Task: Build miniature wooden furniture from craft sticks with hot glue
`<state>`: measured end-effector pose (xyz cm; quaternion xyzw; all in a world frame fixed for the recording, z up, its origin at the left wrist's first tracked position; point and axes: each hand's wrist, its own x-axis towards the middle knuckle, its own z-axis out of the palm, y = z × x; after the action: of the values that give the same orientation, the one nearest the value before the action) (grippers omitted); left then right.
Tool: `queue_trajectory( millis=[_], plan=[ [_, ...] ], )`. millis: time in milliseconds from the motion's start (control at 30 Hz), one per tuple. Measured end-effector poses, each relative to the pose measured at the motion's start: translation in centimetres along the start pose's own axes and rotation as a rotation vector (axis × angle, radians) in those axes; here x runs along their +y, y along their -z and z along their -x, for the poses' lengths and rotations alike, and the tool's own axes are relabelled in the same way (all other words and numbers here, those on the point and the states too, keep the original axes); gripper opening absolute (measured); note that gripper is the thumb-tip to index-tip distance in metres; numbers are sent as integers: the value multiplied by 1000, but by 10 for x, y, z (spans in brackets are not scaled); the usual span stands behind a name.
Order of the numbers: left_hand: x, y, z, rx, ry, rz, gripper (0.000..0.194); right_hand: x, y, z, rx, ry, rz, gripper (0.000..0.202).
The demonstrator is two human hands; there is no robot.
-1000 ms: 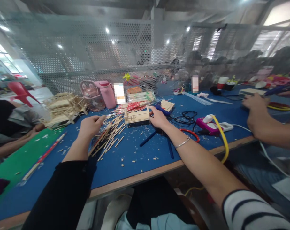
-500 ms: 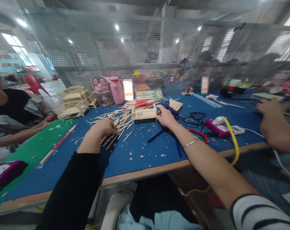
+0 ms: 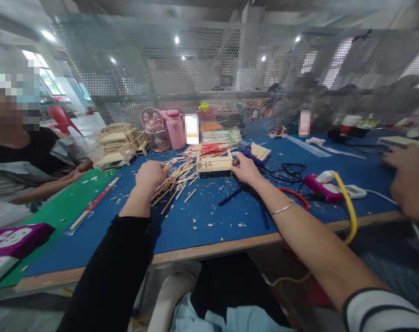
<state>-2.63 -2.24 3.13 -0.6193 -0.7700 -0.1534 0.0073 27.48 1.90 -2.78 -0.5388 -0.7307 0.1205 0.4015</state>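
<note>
My left hand (image 3: 152, 176) is at the left side of a loose pile of thin wooden sticks (image 3: 182, 177), thumb and fingers pinched together. Whatever lies between those fingertips is too small to make out. Just right of the pile, a small wooden stick frame (image 3: 214, 165) stands on the blue table (image 3: 192, 237), with posts at its corners and rails along its sides. My right hand (image 3: 246, 168) grips the frame's right end, thumb and fingers closed on the corner post. Under and behind this hand lies a blue-handled tool (image 3: 253, 158), partly covered.
Finished stick models (image 3: 117, 143) are stacked at the back left, beside a pink bottle (image 3: 175, 129). A purple power strip (image 3: 322, 188) with a yellow cable (image 3: 349, 207) lies right. A co-worker's hand (image 3: 410, 170) works far right; another person sits left. Wood scraps dot the table.
My left hand has lifted slightly and drawn back from the middle of the stick pile to its upper left. My right hand stays on the frame. The view has shifted a little left.
</note>
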Motion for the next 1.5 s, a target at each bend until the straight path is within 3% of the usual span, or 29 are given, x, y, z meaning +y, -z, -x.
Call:
queue_trajectory(
  millis=[133, 267, 467, 633, 733, 900, 1100, 1167, 1267, 1367, 1433, 1500],
  plan=[
    [4, -5, 1, 55, -87, -1, 50, 0, -1, 0, 12, -8, 14, 46],
    [4, -15, -2, 82, -224, 78, 34, 0, -2, 0, 12, -6, -12, 46],
    [8, -33, -6, -164, -378, 3, 21, -4, -7, 0, 25, -25, -60, 45],
    [11, -36, -5, -175, -381, -34, 19, -2, -11, -1, 27, -7, -44, 43],
    [8, -32, -5, -69, -354, 5, 22, -1, -11, -2, 21, 2, -28, 41],
    [-2, -24, -9, 201, -178, 187, 38, -3, -9, 0, 14, 15, -20, 39],
    [-1, -26, -9, 143, -186, 239, 33, -5, -9, 1, 2, 21, -17, 47],
    [3, -24, -7, 172, -184, 314, 31, -6, -8, 1, 30, 27, 29, 55],
    [12, -15, 0, 271, -224, 468, 33, -12, -3, 3, 153, 19, 79, 61],
    [29, -7, 15, 390, -329, 570, 34, -28, 4, 7, 274, 78, -46, 48],
    [45, -7, 28, 435, -433, 584, 32, -42, 6, 12, 211, 146, -239, 37],
    [61, -12, 40, 357, -569, 607, 29, -56, 6, 18, 10, 172, -469, 32]
  ],
)
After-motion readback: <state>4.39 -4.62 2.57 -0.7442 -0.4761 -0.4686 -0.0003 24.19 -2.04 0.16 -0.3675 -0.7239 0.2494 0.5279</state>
